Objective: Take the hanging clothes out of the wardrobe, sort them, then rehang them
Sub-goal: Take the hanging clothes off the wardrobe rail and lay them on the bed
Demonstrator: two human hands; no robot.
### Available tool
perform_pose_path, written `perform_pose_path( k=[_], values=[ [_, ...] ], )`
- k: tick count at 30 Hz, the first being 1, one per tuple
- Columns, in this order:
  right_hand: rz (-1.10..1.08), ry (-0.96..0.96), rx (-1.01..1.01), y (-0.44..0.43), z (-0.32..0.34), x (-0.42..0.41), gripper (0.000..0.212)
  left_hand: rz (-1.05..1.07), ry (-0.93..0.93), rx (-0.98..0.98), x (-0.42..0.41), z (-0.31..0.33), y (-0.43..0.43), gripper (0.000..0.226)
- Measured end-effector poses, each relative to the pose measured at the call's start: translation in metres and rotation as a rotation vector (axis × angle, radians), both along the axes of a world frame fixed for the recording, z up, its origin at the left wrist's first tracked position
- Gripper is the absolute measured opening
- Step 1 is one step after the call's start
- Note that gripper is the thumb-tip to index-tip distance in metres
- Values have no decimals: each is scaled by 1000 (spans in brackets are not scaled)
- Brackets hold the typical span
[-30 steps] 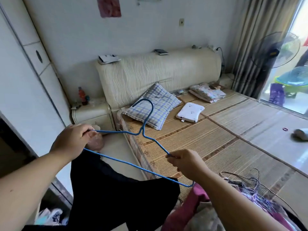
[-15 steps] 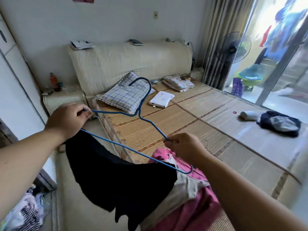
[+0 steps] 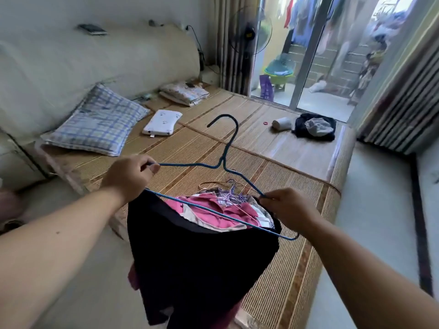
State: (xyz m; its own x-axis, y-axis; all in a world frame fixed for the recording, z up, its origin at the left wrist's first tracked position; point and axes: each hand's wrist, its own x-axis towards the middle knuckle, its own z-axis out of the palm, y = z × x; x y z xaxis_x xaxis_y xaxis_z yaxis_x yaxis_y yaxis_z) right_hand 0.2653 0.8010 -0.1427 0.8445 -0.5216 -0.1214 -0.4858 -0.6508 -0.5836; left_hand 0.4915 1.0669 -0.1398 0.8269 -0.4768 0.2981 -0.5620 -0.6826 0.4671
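Bed (image 3: 78,184) is covered by a woven mat (image 3: 297,157). A cream padded headboard (image 3: 107,60) is set against a pale wall (image 3: 118,8). A checked pillow (image 3: 95,124) is laid below it. Daylight is admitted through a sliding glass door (image 3: 306,55), flanked by striped curtains (image 3: 399,110). A fan (image 3: 250,32) is stood beside it. Floor (image 3: 375,222) is pale.

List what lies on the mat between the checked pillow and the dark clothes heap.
Head view: from the checked pillow toward the dark clothes heap lie a white pad, a small red ring and a white roll, with bare mat between them.
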Motion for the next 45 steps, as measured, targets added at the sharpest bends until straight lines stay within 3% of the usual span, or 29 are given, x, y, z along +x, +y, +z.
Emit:
perform_pose_path(
  k=[6,11,20,26,30,34,42,45],
  values=[
    [-177,16,31,-44,-42,58,20,-113,108,76,83,-44,-78,23],
    [-292,165,92,-78,-103,126,21,-155,235,258,158,-106,-131,23],
    [-412,352,88,-140,-200,209,25,-78,336,411,223,-212,-223,29],
    [-507,424,73,-132,-235,229,52,-170,337,468,224,-243,-229,61],
    [-356,410,114,-103,-224,226,60,-236,385,562,203,-237,-215,67],
    [-102,375,83,-74,-197,227,63,-243,411,526,175,-207,-200,67],
    [372,101,-146,0,-75,239,61,-159,253,438,102,-86,-122,62],
    [588,-11,-255,45,-21,240,62,-36,170,392,73,-29,-66,61]
  ],
)
